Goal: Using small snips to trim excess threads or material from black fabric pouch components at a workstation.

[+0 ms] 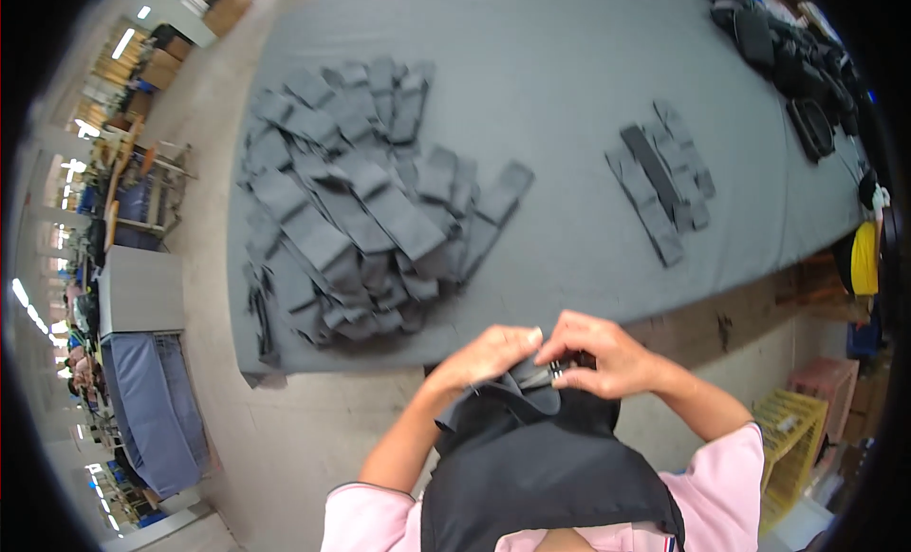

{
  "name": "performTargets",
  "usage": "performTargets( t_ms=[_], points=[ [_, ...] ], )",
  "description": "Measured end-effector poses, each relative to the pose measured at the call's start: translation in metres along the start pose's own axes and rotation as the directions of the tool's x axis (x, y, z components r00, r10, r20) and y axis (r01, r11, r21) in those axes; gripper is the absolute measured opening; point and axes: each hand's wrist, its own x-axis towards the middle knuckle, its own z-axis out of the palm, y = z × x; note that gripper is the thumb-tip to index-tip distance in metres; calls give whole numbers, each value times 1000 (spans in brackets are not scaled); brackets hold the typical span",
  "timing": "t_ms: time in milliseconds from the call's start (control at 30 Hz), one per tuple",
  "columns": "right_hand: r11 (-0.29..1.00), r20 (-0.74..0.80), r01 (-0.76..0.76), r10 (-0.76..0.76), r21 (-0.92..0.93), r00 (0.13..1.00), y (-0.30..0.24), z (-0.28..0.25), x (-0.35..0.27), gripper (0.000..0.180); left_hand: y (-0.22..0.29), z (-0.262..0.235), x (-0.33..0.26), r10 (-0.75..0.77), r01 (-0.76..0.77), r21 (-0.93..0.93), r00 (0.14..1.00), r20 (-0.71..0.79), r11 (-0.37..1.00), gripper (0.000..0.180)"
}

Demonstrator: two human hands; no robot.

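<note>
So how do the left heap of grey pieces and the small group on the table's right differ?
Size: the left heap is far larger; the small group has only a few pieces. Pose: the left heap is jumbled and layered; the small group lies roughly side by side. Both are grey strips on the grey tabletop.

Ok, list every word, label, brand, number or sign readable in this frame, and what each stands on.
Nothing can be read.
Grey fabric piece in the left hand: no lettering visible.
Heaped grey strips: no lettering visible.
Pale patch on the yellow crate: too small to tell if printed.
Dark goods at upper right: too blurred to tell.
</note>
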Motion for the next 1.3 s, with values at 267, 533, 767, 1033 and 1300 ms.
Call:
performTargets(
  t_ms=[267,533,767,1033,1300],
  points=[
    [681,-151,-2,165,733,975,-2,15,-11,22,7,8,-8,42,-41,42,999,-20,998,35],
    [767,-360,182,-480,-616,800,-20,4,-1,24,33,-6,-12,275,-210,282,937,-214,936,33],
    [632,-174,251,-532,-734,829,-19,-1,7,24,28,-2,-15,191,-170,105,952,-239,980,37],
    [548,25,346,-509,-761,860,-27,-1,8,23,21,1,-18,80,-71,59,981,-178,996,36],
    [565,69,402,-519,-720,852,-26,1,14,13,22,0,-22,81,-77,28,987,-141,997,35]
  ],
)
